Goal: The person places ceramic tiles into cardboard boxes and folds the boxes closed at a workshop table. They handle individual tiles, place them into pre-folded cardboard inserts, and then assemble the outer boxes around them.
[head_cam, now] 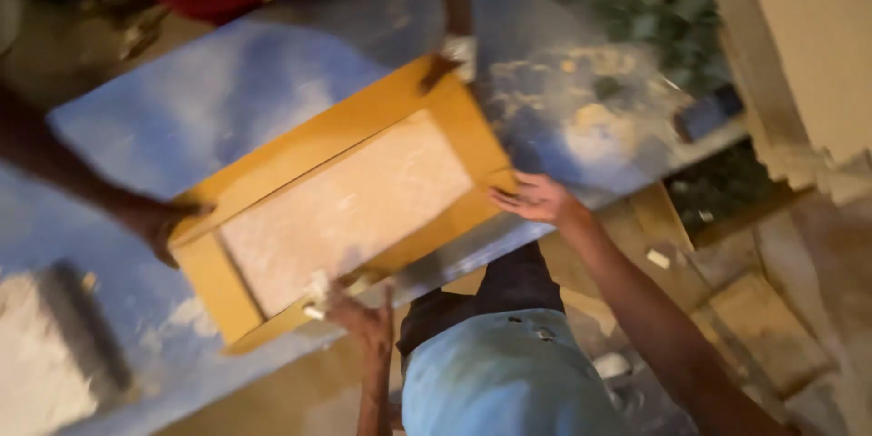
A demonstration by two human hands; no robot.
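Wooden frame [341,204] — yellow-orange rectangular border around a pale, chalky inner panel; lies flat and askew on the blue-grey table [236,91], its long axis running from lower left to upper right.

Right hand [536,198] — arm reaching up from the lower right, forearm extended; fingers spread and laid flat against the frame's right-hand corner, touching its edge, not curled around it.

Left hand [363,318] — forearm rising almost straight from the bottom edge of view; fingers bent at the frame's near long edge, pinching or pressing a small pale piece [318,295] there. Motion blur hides the exact grip.

Other person's hand [168,222] — arm entering from the left, fingers hooked over the frame's left short end.

Another person's arm [451,0] — coming down from above, fingertips on the frame's top corner.

Pale dust patch [581,100] — on the table, right of the frame.

Light blue shirt [500,377] — wearer's own, below the frame.
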